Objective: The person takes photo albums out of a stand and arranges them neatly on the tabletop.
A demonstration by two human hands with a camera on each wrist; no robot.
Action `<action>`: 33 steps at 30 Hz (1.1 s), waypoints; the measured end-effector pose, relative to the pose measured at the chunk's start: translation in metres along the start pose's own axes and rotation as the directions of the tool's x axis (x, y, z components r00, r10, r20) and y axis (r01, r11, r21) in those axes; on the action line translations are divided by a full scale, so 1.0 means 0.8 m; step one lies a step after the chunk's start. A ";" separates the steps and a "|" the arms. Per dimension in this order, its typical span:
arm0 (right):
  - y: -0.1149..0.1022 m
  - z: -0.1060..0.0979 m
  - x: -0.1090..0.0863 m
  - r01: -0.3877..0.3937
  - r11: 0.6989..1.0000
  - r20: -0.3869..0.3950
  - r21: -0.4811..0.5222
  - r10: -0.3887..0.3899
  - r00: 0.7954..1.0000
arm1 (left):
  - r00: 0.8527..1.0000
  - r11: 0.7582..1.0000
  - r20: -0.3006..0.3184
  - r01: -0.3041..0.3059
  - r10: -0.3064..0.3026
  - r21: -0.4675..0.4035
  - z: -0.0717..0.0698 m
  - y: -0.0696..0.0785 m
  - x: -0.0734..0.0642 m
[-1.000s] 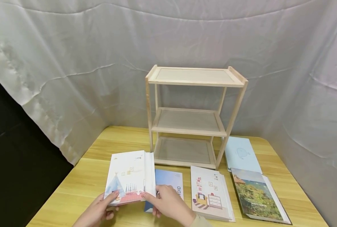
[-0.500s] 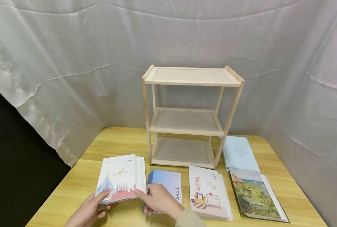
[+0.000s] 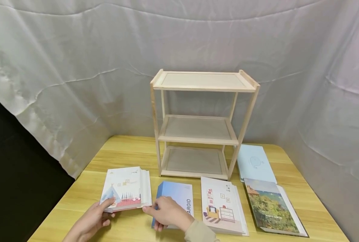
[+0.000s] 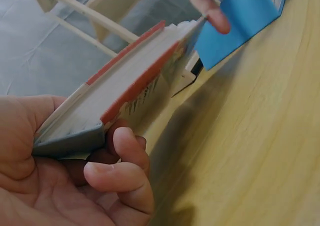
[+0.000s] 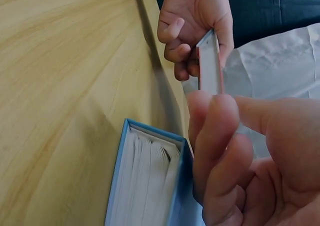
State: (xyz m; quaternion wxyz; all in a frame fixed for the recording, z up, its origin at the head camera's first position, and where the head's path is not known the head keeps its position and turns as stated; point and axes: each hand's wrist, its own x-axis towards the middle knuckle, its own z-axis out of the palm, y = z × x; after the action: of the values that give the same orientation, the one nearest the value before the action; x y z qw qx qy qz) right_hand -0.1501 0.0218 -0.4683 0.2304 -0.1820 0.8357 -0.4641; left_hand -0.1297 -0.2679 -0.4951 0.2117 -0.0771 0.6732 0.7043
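My left hand (image 3: 91, 218) holds a white photo album (image 3: 123, 186) with a teepee drawing, thumb on its cover and fingers beneath. In the left wrist view, the album (image 4: 135, 81) tilts above the table with its red-edged covers and page edges facing the camera. My right hand (image 3: 168, 211) is at the album's lower right corner, its thumb tip right at the edge, over a blue album (image 3: 179, 193) lettered "AROID". In the right wrist view, its loosely bent fingers (image 5: 222, 118) overlap the near end of the held album; the blue album's pages (image 5: 147, 181) show below.
A three-tier wooden shelf (image 3: 198, 139) stands at the back of the table (image 3: 131, 151). To the right lie another white album (image 3: 220, 198), an album with a landscape cover (image 3: 267, 205) and a light blue book (image 3: 256, 164). A grey cloth (image 3: 106, 84) hangs behind.
The teepee album has moved left and lower in my left hand, uncovering more of the blue album. My right thumb has slipped from its cover to its edge. The head view has shifted slightly.
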 end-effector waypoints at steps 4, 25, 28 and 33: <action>0.002 -0.007 -0.006 -0.012 0.999 0.011 0.030 0.012 1.000 | 1.000 1.000 -0.027 0.009 -0.008 0.024 -0.005 0.003 0.011; 0.020 -0.052 -0.053 0.102 0.986 0.065 0.135 -0.112 0.992 | 0.996 0.971 -0.071 -0.031 0.049 0.236 -0.012 0.053 0.083; 0.023 -0.059 -0.060 0.120 0.982 0.067 0.147 -0.131 0.989 | 0.995 0.960 -0.079 -0.037 0.061 0.278 -0.012 0.060 0.094; 0.028 -0.071 -0.069 0.143 0.979 0.058 0.143 -0.153 0.986 | 0.991 0.940 -0.119 -0.011 0.055 0.341 -0.013 0.068 0.112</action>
State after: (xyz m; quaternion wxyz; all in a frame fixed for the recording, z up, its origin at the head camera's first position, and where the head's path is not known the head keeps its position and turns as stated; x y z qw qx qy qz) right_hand -0.1378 0.1008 -0.4493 0.2359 -0.2434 0.7772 -0.5301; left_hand -0.2335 -0.2609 -0.4815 0.1670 -0.0727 0.7978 0.5748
